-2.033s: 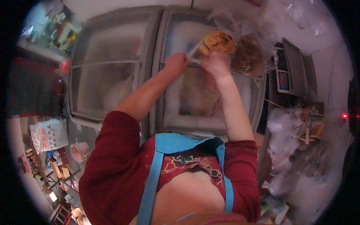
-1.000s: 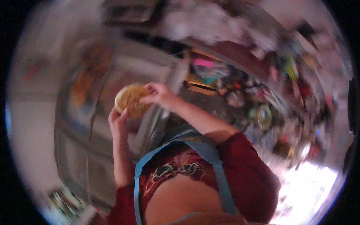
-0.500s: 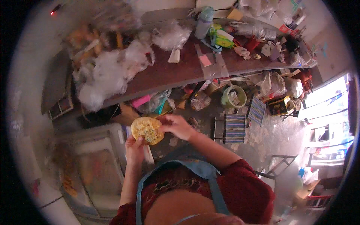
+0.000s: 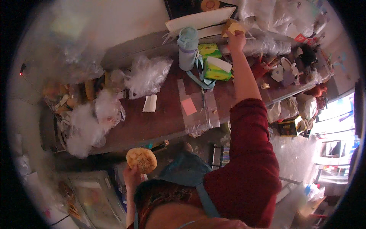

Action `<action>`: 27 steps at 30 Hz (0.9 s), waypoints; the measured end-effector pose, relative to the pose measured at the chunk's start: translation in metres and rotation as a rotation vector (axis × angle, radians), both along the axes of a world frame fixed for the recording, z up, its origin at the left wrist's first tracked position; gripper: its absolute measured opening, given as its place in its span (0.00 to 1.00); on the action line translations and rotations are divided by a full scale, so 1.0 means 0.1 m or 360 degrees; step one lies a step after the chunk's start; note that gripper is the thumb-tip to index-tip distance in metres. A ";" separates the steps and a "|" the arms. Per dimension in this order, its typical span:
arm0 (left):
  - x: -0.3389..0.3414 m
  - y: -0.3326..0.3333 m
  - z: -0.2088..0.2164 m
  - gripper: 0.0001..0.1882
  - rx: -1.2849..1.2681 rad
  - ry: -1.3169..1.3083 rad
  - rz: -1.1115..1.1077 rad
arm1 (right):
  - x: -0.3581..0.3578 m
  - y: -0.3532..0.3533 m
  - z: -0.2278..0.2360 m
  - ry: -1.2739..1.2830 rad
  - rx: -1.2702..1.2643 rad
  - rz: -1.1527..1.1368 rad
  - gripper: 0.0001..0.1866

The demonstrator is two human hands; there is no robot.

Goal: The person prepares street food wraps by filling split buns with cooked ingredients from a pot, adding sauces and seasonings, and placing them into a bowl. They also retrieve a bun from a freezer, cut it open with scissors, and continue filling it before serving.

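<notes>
A round golden flatbread (image 4: 141, 159), speckled with seeds in its middle, is held up by its lower left edge in my left hand (image 4: 132, 178). My right arm stretches across the brown counter to its back edge. There my right hand (image 4: 237, 40) has its fingers closed at the near edge of a tan paper bag (image 4: 233, 26). Just left of that arm are a green and yellow tissue pack (image 4: 218, 70) and a pale blue bottle (image 4: 187, 49) with a strap.
Clear plastic bags (image 4: 85, 124) heap on the left of the counter (image 4: 160, 120). A folded white paper (image 4: 150, 103) and a pink slip (image 4: 188, 106) lie mid-counter. Clutter crowds its right end, around a white cup-like item (image 4: 277, 72). A glass-fronted cabinet (image 4: 93, 198) stands at lower left.
My right hand has let go of the flatbread and reached forward to the tan paper bag. The flatbread stays in my left hand. My view has shifted toward the counter.
</notes>
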State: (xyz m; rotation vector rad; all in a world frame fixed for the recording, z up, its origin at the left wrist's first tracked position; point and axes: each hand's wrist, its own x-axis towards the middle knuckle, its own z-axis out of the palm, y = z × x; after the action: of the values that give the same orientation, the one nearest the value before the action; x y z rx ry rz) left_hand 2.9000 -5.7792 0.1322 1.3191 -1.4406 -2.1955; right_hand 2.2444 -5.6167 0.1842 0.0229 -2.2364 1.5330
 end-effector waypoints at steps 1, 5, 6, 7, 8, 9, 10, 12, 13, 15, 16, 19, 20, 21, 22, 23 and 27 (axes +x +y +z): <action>-0.06 -0.01 0.01 0.25 -0.0001 0.0040 -0.0067 | -0.14 0.00 -0.02 0.0020 0.0108 -0.0016 0.27; -0.31 0.01 0.02 0.26 -0.0114 0.0126 -0.0034 | -0.49 -0.03 -0.13 0.0246 0.0240 -0.0028 0.30; -0.37 0.01 0.04 0.26 -0.0104 0.0135 0.0002 | -0.54 -0.02 -0.15 0.0208 0.0200 -0.0029 0.30; -0.43 0.02 0.08 0.27 -0.0020 0.0136 0.0041 | -0.58 -0.02 -0.18 0.0183 0.0165 -0.0020 0.29; -0.49 0.02 0.12 0.27 0.0030 0.0087 0.0035 | -0.61 0.00 -0.19 0.0121 0.0132 -0.0016 0.29; -0.55 0.02 0.17 0.27 0.0085 0.0081 0.0041 | -0.62 0.01 -0.20 0.0174 0.0102 0.0023 0.28; -0.61 0.01 0.21 0.27 0.0102 0.0027 0.0005 | -0.62 0.02 -0.21 0.0193 0.0070 0.0059 0.27; -0.72 0.00 0.27 0.27 0.0085 0.0003 -0.0022 | -0.61 0.04 -0.21 0.0210 0.0049 0.0088 0.25; -0.76 0.01 0.28 0.27 0.0052 0.0029 -0.0011 | -0.59 0.06 -0.21 0.0205 0.0061 0.0083 0.24; -0.84 0.00 0.26 0.26 -0.0087 0.0059 -0.0062 | -0.57 0.09 -0.21 0.0211 0.0025 0.0087 0.22; -0.87 -0.01 0.24 0.26 -0.0190 0.0062 -0.0122 | -0.56 0.12 -0.21 0.0219 -0.0022 0.0099 0.21; -0.92 -0.03 0.20 0.24 -0.0139 -0.0046 -0.0090 | -0.56 0.19 -0.22 0.0183 -0.0015 0.0085 0.17; -0.96 -0.02 0.18 0.23 -0.0022 -0.0069 0.0035 | -0.55 0.20 -0.21 0.0162 0.0011 0.0075 0.16; -0.97 -0.02 0.18 0.22 -0.0056 -0.0031 -0.0033 | -0.55 0.20 -0.20 0.0174 0.0051 0.0030 0.15; -1.02 -0.01 0.18 0.21 -0.0051 0.0037 -0.0024 | -0.53 0.18 -0.18 0.0185 0.0090 -0.0014 0.14; -1.05 0.02 0.19 0.20 -0.0012 0.0029 -0.0018 | -0.49 0.17 -0.15 0.0180 0.0126 -0.0111 0.13; -1.20 0.12 0.26 0.19 -0.0482 -0.0176 -0.0440 | -0.10 -0.02 0.01 0.0466 0.0492 0.0444 0.11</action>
State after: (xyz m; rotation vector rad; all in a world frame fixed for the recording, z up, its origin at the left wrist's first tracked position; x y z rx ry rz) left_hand 2.7796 -5.7667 0.1581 1.2128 -2.0105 -1.9724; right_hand 2.2348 -5.6183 0.1855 0.6324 -2.2707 1.1998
